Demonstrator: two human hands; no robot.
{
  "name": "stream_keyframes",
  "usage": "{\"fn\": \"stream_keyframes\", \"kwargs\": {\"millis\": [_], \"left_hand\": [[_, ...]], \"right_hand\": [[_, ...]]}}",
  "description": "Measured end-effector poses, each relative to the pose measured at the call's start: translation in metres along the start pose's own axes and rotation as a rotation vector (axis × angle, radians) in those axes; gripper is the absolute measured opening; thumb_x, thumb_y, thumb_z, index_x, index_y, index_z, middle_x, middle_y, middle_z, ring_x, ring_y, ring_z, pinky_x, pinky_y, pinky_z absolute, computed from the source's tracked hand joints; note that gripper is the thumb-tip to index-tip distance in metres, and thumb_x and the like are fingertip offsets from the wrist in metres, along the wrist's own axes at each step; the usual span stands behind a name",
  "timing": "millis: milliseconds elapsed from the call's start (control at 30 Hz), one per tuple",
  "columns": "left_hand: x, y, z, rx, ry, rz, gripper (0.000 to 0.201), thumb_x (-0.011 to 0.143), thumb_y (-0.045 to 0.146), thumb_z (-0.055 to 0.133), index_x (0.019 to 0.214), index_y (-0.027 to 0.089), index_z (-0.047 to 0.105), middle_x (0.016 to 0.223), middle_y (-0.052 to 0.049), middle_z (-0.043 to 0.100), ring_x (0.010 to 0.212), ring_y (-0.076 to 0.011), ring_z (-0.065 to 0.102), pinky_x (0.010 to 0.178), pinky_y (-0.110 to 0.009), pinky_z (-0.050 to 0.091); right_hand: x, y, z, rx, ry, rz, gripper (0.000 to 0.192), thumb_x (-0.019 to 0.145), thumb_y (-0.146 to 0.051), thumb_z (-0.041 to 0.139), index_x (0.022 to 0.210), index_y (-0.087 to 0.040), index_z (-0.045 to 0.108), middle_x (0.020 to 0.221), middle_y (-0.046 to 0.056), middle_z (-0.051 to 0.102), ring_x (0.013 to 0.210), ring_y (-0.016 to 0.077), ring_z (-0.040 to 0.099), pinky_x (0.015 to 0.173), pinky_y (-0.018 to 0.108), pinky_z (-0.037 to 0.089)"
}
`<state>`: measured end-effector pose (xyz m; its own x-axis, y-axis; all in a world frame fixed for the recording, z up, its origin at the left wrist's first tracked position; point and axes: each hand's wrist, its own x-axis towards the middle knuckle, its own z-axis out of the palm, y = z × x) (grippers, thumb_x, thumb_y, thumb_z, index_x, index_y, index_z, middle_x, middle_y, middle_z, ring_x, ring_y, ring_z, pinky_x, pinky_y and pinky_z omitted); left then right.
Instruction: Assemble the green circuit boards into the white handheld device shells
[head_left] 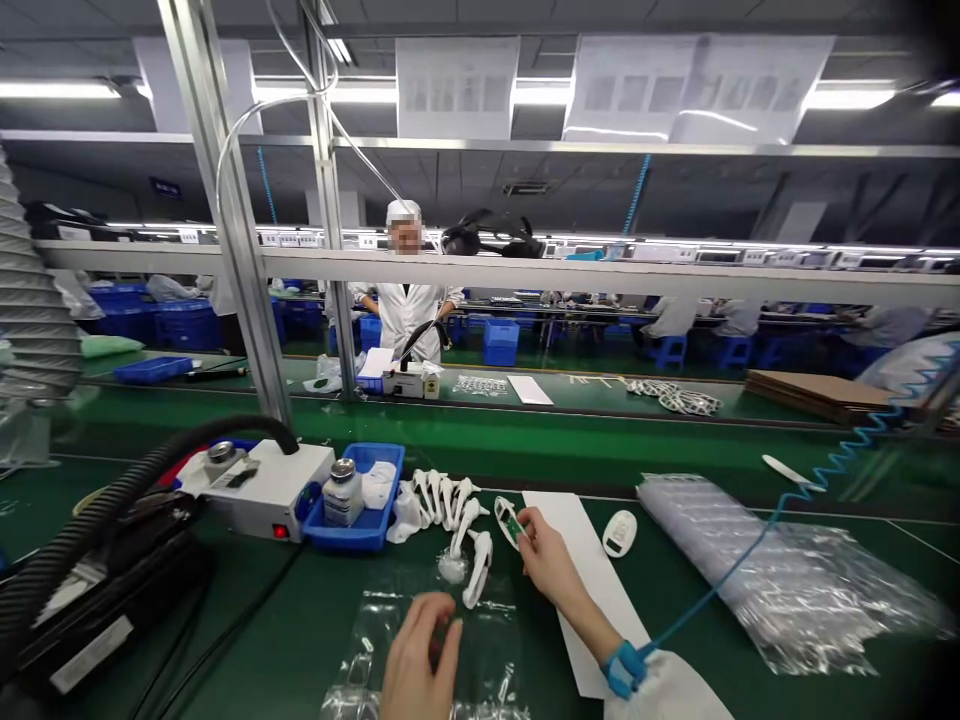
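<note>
Green matting is covering the long assembly bench (525, 440) I am looking down on, with metal uprights, overhead strip lights and papers hanging above; farther back a co-worker in white (409, 300) is standing at another line among blue crates.

I am holding a small white housing with a green circuit board (510, 520) in my right hand (551, 565), thumb and forefinger pinching its near end, just right of a row of white curved plastic shells (446, 505) lying on the mat. It is sitting slightly above the bench, near the left edge of a white paper sheet (592, 580). I judge it very light, stiff and somewhat fragile: the exposed board wants holding by the plastic edges, not the green face. A blue wrist strap (624, 668) with a coiled blue cord (847, 450) is running off my right wrist toward the far right.

My left hand (420, 655) is resting near me on a clear plastic bag (427, 640), fingers curled loosely downward onto the film; whether they are actually pinching it I cannot tell. The film looks thin, slippery and floppy.

To the left a blue tray (352, 530) is holding a small bottle (343, 492), beside a white box unit (266, 485) and a black corrugated hose (112, 510). A white oval part (619, 533) is lying right of the paper, and a heap of bubble-wrap sleeves (780, 570) is filling the right side.
</note>
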<state>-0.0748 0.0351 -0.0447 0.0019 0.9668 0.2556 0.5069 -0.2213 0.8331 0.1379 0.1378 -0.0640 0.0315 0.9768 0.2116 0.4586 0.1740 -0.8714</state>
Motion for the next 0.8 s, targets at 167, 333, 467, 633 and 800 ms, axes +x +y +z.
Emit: {"fn": "stream_keyframes", "kwargs": {"millis": [167,333,467,633,800], "left_hand": [[0.050,0.010,0.004,0.405,-0.285,-0.030,0.018,0.083,0.028,0.052,0.098,0.020,0.058,0.090,-0.007,0.064,0.082,-0.0249,0.062,0.071,-0.032,0.044],[0.080,0.011,0.043,0.433,-0.310,-0.024,0.029,0.076,0.009,0.052,0.103,0.017,0.058,0.091,-0.010,0.064,0.089,-0.0273,0.062,0.074,-0.033,0.042],[0.103,0.017,0.059,0.304,-0.243,-0.014,0.019,0.081,0.012,0.049,0.096,0.017,0.059,0.094,-0.009,0.063,0.092,-0.0240,0.060,0.080,-0.031,0.041],[0.100,0.022,0.050,-0.004,-0.191,-0.052,0.020,0.086,0.028,0.044,0.089,0.017,0.060,0.096,-0.010,0.063,0.082,-0.0215,0.061,0.081,-0.034,0.045],[0.063,0.033,0.040,-0.406,-0.259,-0.206,0.045,0.088,0.046,0.041,0.114,0.011,0.052,0.095,-0.013,0.068,0.087,-0.0217,0.066,0.074,-0.030,0.051]], "right_hand": [[0.001,0.005,0.002,0.147,0.109,0.053,0.017,0.078,-0.038,0.045,0.087,-0.024,0.042,0.068,-0.007,0.044,0.037,0.0099,0.049,0.035,0.022,0.033],[-0.002,0.014,-0.001,0.312,0.224,0.102,0.027,0.075,-0.046,0.050,0.087,-0.023,0.041,0.069,-0.007,0.045,0.035,0.0088,0.049,0.030,0.019,0.029],[0.001,0.017,-0.010,0.407,0.278,0.121,0.034,0.072,-0.050,0.057,0.087,-0.023,0.042,0.067,-0.008,0.046,0.036,0.0089,0.049,0.031,0.019,0.032],[-0.002,0.006,-0.019,0.513,0.274,0.100,0.038,0.073,-0.052,0.062,0.090,-0.023,0.043,0.068,-0.007,0.048,0.040,0.0092,0.051,0.034,0.020,0.037],[-0.046,-0.034,-0.001,0.626,0.017,0.080,0.033,0.080,-0.050,0.061,0.093,-0.024,0.045,0.072,-0.004,0.053,0.042,0.0103,0.054,0.035,0.022,0.041]]}}
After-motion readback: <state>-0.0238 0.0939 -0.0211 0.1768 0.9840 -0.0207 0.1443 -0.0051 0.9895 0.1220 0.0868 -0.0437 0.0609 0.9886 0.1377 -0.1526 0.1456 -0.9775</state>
